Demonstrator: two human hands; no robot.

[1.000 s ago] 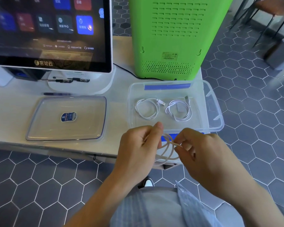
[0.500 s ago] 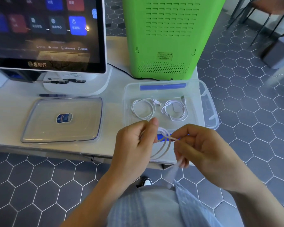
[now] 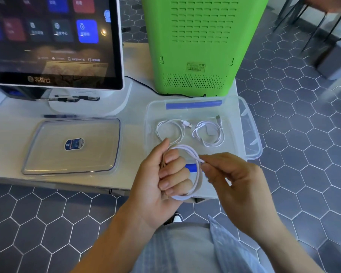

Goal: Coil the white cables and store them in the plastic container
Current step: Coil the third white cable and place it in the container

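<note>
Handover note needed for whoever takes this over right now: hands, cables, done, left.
Left hand: closed around one side of a coiled white cable, in front of the table edge.
Right hand: fingertips pinch the same coil's far side.
Plastic container: open, on the table; two coiled cables inside, left one, right one. Lid lies to its left.
Done: two cables stored.
Left: finish this coil, put it in the container.

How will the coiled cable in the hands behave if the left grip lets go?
The cable looks floppy and light, and its loop would probably spring open. Only the left hand and right hand keep it round.
</note>
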